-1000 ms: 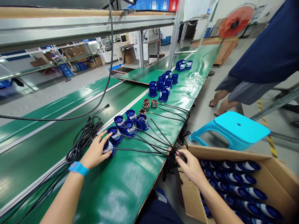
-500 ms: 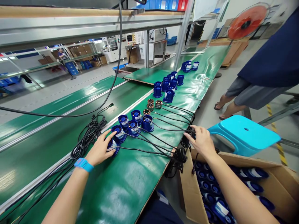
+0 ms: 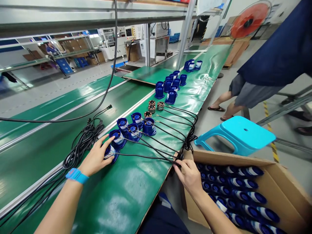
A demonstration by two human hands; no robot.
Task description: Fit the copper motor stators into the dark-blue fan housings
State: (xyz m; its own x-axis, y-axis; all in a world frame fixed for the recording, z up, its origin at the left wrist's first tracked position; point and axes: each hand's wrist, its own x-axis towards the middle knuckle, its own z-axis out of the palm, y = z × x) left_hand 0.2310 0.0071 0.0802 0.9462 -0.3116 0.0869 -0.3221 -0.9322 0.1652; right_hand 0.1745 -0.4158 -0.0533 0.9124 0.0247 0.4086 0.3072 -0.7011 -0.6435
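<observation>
My left hand (image 3: 99, 155) is curled round the nearest blue plastic housing (image 3: 112, 153), thumb and fingers on its sides. Another housing (image 3: 118, 139) stands right behind it, close to my fingertips. Several more wired blue housings (image 3: 149, 126) stand beyond, each with a black cable running right across the green surface. At the table edge my right hand (image 3: 189, 174) pinches black cables (image 3: 168, 158) where they come together; its fingers partly hide them. A dark cable coil (image 3: 190, 139) hangs over the edge just beyond that hand. Copper-wound rings (image 3: 160, 105) with cables lie behind the wired housings.
More blue housings (image 3: 170, 87) stand farther along the green table (image 3: 136, 188). A tangle of black cables (image 3: 83, 143) lies on the left. At right are a cardboard box (image 3: 287, 182) of blue housings, a turquoise stool (image 3: 248, 133), a person (image 3: 270, 61) and an orange fan (image 3: 247, 22).
My right hand has come from the farther cable coil nearer to me and now pinches the cables at the edge. The nearer cable bundle has dropped from sight. My left hand keeps its place.
</observation>
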